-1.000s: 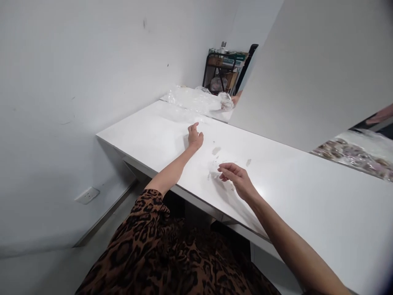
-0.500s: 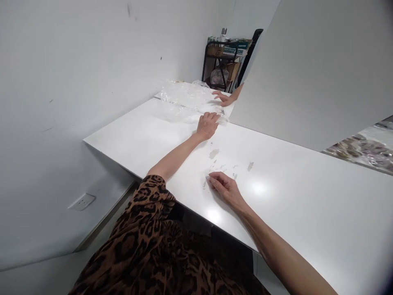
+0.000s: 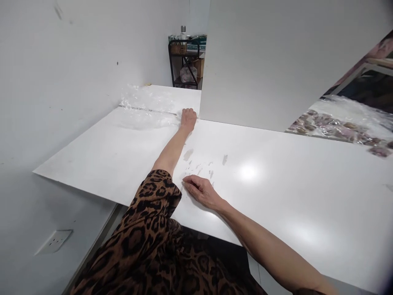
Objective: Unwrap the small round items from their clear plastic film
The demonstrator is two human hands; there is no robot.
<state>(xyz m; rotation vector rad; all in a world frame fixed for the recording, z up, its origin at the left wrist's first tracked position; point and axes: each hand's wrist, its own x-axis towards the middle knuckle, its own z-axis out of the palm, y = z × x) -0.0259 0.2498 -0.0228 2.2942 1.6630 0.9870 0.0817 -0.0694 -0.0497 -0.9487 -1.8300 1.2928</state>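
Note:
My left hand (image 3: 188, 119) reaches across the white table (image 3: 270, 196) to the foot of an upright white panel (image 3: 254, 65). Its fingers are curled down on the near end of crinkled clear plastic film (image 3: 150, 116), which spreads leftward over a seam in the tabletop. The fingertips themselves are hidden. My right hand (image 3: 202, 192) rests on the table closer to me, thumb and fingers drawn together. I cannot make out anything between them. Greyish worn marks (image 3: 188, 155) lie on the surface between the two hands.
A white wall runs along the left, with a socket (image 3: 57, 241) low on it. Behind the table stands a black shelf rack (image 3: 171, 61) with boxes. Plastic-covered brownish-pink pieces (image 3: 331, 125) lie beyond the table at right. The upright panel blocks the far side.
My view has turned right, so the scene sits further left. A co-worker's hand beside the panel is now out of sight. My left fingers have curled in more; my right hand stays on the table.

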